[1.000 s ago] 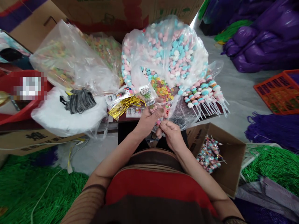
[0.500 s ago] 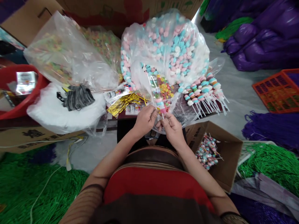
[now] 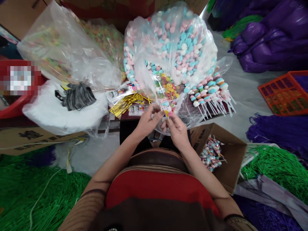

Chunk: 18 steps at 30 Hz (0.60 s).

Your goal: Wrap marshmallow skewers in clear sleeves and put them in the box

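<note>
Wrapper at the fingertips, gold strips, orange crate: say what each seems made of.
Wrapper: probably thin plastic film, clear and glossy, with print.
Gold strips: glinting metallic sheen; foil or coated plastic, unclear which.
Orange crate: likely rigid moulded plastic, given the regular slots; finish looks matt.

A small packing workshop, by all appearances, is crowded with sweets in bulk: a large clear bag of pink, blue and white candies and another of multicoloured pieces fill a dark surface. In front lie skewered candies on white sticks, gold strips and flat printed wrappers, while an open carton below holds a heap of wrapped candy sticks. Bulging purple sacks, an orange crate and piles of green strands and purple strands share the grey floor, and a big cardboard box stands behind the bags.
</note>
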Motion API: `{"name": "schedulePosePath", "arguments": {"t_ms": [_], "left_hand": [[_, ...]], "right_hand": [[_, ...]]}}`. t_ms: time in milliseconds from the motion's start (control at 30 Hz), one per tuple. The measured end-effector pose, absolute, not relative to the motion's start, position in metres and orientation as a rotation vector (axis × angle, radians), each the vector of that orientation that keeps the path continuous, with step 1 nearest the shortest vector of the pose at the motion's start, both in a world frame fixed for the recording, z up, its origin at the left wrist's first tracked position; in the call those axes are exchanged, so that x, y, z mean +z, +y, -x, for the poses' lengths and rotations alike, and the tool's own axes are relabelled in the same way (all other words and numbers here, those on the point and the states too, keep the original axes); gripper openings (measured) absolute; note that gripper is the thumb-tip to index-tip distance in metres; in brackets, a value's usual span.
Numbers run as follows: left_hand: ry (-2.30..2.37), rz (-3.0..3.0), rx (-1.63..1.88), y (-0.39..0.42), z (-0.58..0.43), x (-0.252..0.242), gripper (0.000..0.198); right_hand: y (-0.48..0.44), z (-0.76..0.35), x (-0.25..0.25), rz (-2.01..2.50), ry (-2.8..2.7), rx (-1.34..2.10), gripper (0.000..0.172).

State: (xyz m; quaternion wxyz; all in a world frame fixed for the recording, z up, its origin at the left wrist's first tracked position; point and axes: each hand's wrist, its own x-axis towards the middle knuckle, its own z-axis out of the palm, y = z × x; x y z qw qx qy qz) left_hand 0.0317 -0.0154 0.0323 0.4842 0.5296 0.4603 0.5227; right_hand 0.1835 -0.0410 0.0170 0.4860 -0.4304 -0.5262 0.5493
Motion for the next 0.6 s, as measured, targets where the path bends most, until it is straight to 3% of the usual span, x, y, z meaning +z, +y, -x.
{"name": "schedulePosePath", "arguments": {"t_ms": [133, 433, 533, 600], "left_hand": [[0.842, -0.924, 1.278, -0.009, -0.033, 0.038, 0.061], [0.756, -0.889, 0.963, -0.018, -0.047, 0.046, 0.058], [0.793, -0.926, 1.029, -0.019, -0.043, 0.046, 0.054], [0.853, -0.947, 1.150, -0.017, -0.039, 0.044, 0.054]], "right_hand": [[-0.043, -0.180, 0.016, 1.037, -1.229, 1.408, 0.038], [-0.043, -0.177, 0.022, 1.026, -1.264, 1.471, 0.043], [-0.039, -0.188, 0.028, 1.091, -1.406, 1.437, 0.045], [-0.034, -0.198, 0.034, 1.146, -1.448, 1.280, 0.037]]}}
